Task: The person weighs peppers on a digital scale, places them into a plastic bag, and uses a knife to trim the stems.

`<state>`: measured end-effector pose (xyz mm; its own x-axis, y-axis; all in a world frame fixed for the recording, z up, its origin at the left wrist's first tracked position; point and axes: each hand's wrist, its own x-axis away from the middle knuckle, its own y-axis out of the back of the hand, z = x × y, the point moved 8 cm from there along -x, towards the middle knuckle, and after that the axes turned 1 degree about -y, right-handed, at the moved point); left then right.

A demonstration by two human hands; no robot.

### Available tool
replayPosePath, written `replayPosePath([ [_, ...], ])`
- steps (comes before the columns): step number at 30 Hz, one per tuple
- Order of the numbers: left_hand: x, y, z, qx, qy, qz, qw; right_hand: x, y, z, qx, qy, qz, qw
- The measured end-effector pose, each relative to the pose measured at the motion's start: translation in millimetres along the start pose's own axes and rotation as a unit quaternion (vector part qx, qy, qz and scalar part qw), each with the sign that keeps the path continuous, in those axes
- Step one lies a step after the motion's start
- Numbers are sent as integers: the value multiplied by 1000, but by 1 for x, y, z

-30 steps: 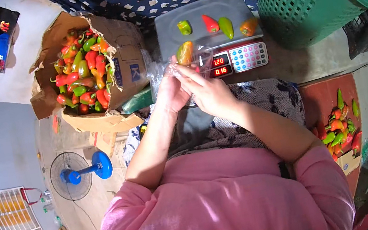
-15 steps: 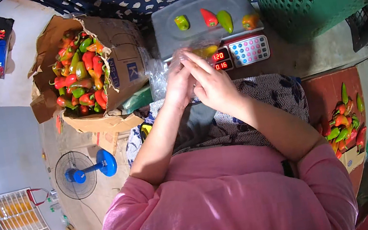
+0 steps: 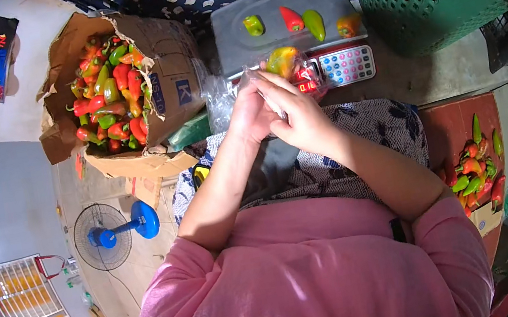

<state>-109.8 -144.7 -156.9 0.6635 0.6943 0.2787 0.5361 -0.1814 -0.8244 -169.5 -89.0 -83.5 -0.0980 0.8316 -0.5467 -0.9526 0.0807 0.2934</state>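
My left hand and my right hand are pressed close together in front of a digital scale. Between them they pinch the neck of a clear plastic bag. A yellow-green bell pepper with an orange tinge shows through the bag, just beyond my fingertips. The bag partly covers the scale's red lit display. Four loose peppers lie on the grey scale tray: a small green one, a red one, a long green one and an orange one.
Left of the scale, a torn cardboard box is full of red and green peppers. More clear plastic lies beside it. A green basket stands at right. Peppers lie on the red surface; a blue fan is at left.
The yellow-green pepper in the bag has shifted away from me and shows more fully. The bag now spreads over the display. Both hands stay together at nearly the same place.
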Motion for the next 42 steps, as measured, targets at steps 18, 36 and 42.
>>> replayPosePath([
  [18,-17,-56,-9,-890,-11,63,451,-8,50,-47,-59,-256,-22,965],
  [36,-182,-119,43,-950,-172,116,232,1,42,-86,-209,-362,22,908],
  [42,-155,-132,-8,-816,-281,132,488,-9,42,-70,-141,-305,71,939],
])
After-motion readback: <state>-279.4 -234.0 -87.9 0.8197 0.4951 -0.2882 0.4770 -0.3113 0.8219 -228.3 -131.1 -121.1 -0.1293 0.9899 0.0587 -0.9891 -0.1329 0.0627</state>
